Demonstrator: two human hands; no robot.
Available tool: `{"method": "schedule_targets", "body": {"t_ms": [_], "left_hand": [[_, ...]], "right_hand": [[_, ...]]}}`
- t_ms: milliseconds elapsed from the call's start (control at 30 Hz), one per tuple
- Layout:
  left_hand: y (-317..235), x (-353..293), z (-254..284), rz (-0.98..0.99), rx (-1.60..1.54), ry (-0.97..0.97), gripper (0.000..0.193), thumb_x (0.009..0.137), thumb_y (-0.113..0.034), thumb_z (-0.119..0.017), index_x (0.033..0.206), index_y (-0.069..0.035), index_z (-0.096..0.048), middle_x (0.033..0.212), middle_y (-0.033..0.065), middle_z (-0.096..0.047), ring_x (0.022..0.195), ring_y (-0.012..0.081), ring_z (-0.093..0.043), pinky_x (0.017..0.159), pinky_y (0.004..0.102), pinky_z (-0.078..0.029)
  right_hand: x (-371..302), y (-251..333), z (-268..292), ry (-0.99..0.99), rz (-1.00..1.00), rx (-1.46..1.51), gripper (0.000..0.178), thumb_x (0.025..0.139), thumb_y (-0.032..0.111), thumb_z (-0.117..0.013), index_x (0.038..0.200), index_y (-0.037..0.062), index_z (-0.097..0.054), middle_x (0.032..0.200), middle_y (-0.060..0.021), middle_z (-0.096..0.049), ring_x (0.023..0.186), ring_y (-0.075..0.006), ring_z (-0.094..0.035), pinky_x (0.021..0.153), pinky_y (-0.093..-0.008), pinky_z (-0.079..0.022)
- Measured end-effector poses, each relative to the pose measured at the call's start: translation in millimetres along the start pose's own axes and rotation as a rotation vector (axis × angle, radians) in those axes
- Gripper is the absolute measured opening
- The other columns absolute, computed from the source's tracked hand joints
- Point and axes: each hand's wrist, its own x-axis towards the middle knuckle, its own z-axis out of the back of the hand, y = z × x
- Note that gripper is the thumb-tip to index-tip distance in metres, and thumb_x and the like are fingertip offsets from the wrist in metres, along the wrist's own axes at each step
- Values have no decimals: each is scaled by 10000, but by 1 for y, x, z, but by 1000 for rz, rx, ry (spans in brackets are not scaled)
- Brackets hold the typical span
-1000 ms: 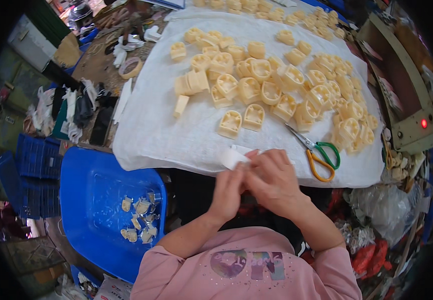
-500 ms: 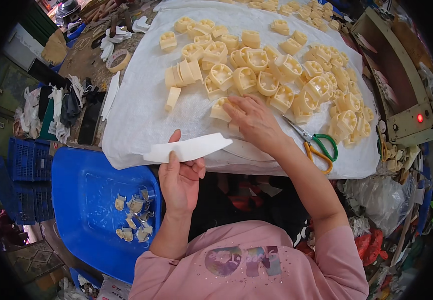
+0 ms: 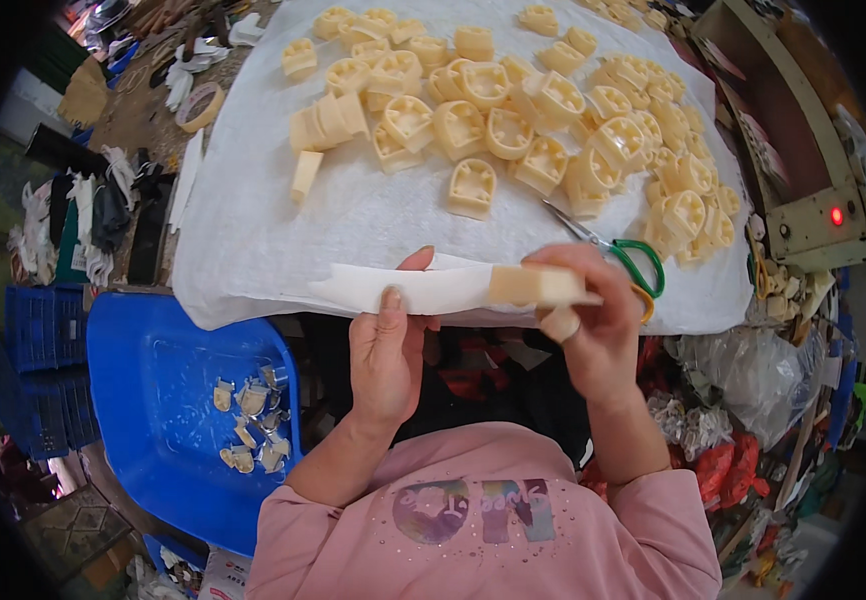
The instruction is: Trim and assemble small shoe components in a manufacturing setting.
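Between thumb and fingers my left hand (image 3: 388,350) pinches a long white strip (image 3: 443,292), held level above the table's near edge. My right hand (image 3: 603,335), partly smeared by motion, grips a cream plastic piece (image 3: 523,284) against the strip's right end. How far the two overlap I cannot make out. Just beyond that hand lie scissors (image 3: 639,262) with one green and one orange handle. Farther off, a single cream hollow piece (image 3: 471,188) rests alone on the white cloth (image 3: 243,230), nearer me than a loose heap of similar cream pieces (image 3: 483,85).
Below left stands a blue tub (image 3: 143,400) with several small shiny pieces in it. A metal box with a red light (image 3: 818,225) borders the cloth at right. A tape roll (image 3: 200,106) and a white strip (image 3: 186,180) lie left; plastic bags (image 3: 753,370) crowd the right.
My right hand has picked a cream piece off the cloth and brought it back toward me, to the white strip's end. My left hand and strip have shifted right; the view has moved slightly.
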Motion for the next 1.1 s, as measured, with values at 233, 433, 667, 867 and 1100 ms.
{"method": "schedule_targets", "body": {"t_ms": [233,433,667,867,1100], "left_hand": [[12,-11,-46,57,-113,237,471,1006,-262,-344,1311,95,-380,1271,161,-485,1141,199,-497,982,335,-395],[12,-16,-58,96,-25,229,504,979,-293,-405,1298,97,-387,1278,180,-492,1127,229,-541,947,342,-449],[10,-16,-60,86,-34,235,470,980,-265,-399,1272,103,-416,1292,182,-485,1126,231,-541,951,343,-448],[6,-16,-59,101,-7,262,471,990,-276,-370,1265,102,-422,1307,181,-470,1144,232,-526,956,350,-440],[0,-23,-61,64,134,272,521,1013,-290,-293,1323,125,-344,1323,193,-445,1175,224,-495,963,311,-418]], "right_hand": [[-31,-11,-5,-171,341,-178,477,742,-125,-588,1169,58,-478,1080,-198,-596,948,-364,-609,798,-430,-502],[-35,-14,-3,-232,427,-314,525,631,-163,-523,1114,42,-514,1079,-190,-592,972,-384,-596,795,-428,-506],[-34,-15,0,-229,424,-324,483,649,-159,-529,1091,36,-535,1076,-178,-597,942,-362,-600,787,-415,-511],[-33,-17,0,-249,429,-328,478,668,-155,-537,1107,33,-529,1055,-172,-599,896,-340,-599,758,-396,-509],[-33,-23,-8,-321,483,-461,470,680,-98,-595,1117,51,-505,1024,-147,-608,827,-305,-558,689,-373,-480]]}}
